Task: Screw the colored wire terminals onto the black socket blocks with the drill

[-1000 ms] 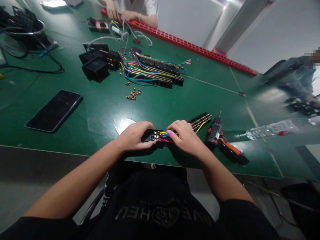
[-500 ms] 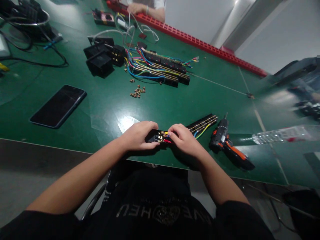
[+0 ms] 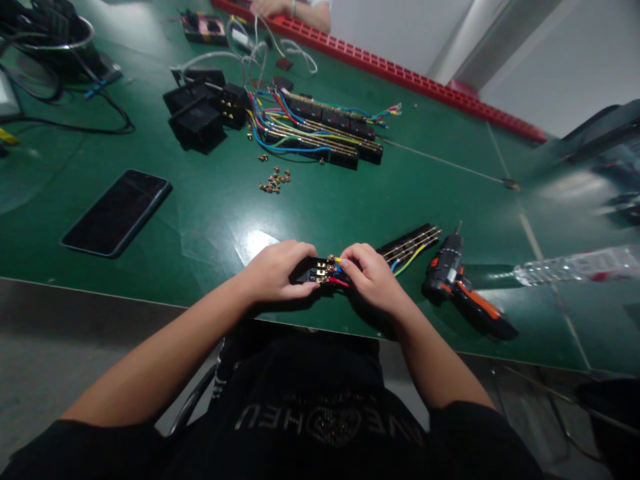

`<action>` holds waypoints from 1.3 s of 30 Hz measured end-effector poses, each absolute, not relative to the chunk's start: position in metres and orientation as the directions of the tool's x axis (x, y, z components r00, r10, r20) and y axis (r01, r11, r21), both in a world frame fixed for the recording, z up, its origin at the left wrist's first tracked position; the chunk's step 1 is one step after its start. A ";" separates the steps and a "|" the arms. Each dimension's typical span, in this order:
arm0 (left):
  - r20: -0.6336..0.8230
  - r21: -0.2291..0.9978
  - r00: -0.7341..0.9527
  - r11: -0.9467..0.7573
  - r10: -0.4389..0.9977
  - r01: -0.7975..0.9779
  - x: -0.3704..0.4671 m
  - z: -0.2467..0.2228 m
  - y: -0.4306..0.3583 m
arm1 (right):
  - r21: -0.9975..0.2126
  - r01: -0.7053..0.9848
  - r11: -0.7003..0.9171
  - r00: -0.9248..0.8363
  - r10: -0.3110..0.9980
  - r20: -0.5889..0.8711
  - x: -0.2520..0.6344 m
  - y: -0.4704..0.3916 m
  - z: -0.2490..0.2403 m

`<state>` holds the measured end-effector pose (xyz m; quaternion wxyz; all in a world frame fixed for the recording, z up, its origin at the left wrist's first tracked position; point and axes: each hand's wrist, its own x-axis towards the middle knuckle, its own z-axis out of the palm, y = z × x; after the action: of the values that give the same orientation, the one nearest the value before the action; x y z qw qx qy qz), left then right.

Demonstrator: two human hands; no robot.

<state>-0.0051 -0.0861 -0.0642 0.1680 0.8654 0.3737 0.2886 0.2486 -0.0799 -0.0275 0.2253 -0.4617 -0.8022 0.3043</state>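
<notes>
My left hand [image 3: 280, 270] is closed around a small black terminal block [image 3: 306, 271] with brass contacts, near the table's front edge. At the block's right end my right hand [image 3: 369, 272] pinches a yellow wire [image 3: 338, 259] between thumb and forefinger, its brass-coloured end at the block. Below it a red wire [image 3: 339, 281] runs out from the contacts, and a bit of blue wire shows between. Behind my right hand lies a black strip with brass bars [image 3: 413, 243], blue and green-yellow wires along it. My palm hides where the wires go.
Right of my hand lies a black and orange power screwdriver [image 3: 460, 287], with a clear plastic bottle [image 3: 575, 268] beyond. Loose brass screws [image 3: 275, 180], a phone [image 3: 117, 213], wired black strips [image 3: 320, 133] and black housings [image 3: 197, 113] lie on the green table. Another person's hand [image 3: 273, 7] rests at the far red rail.
My right hand has shifted slightly right, and the yellow wire's end has lifted a little from the block. My left hand keeps its hold. The view has tilted slightly.
</notes>
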 end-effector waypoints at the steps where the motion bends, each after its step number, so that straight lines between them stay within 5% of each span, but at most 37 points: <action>1: 0.377 0.507 0.545 -0.659 0.749 0.555 -0.005 -0.064 -0.086 | -0.681 0.613 0.402 -0.464 0.880 0.102 0.247 -0.080 -0.030; 12: 0.396 0.602 0.493 -0.624 0.775 0.498 -0.002 -0.039 -0.074 | -0.619 0.641 0.454 -0.427 0.881 0.203 0.243 -0.078 -0.041; 23: 0.012 0.559 0.823 -0.686 0.568 0.465 0.014 0.005 -0.005 | -0.569 0.678 0.465 -0.436 0.878 0.198 0.239 -0.077 -0.045; 32: -0.116 0.222 0.914 -0.886 0.390 0.406 0.036 0.024 -0.001 | -0.557 0.689 0.463 -0.449 0.876 0.173 0.238 -0.076 -0.045; 39: -0.104 0.224 0.902 -0.873 0.420 0.432 0.031 0.034 0.007 | -0.563 0.694 0.449 -0.447 0.881 0.152 0.236 -0.076 -0.041</action>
<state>0.0310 0.0067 0.0337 0.1217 0.9675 0.2202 -0.0260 0.2365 -0.0762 -0.0410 0.2173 -0.4786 -0.8230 0.2154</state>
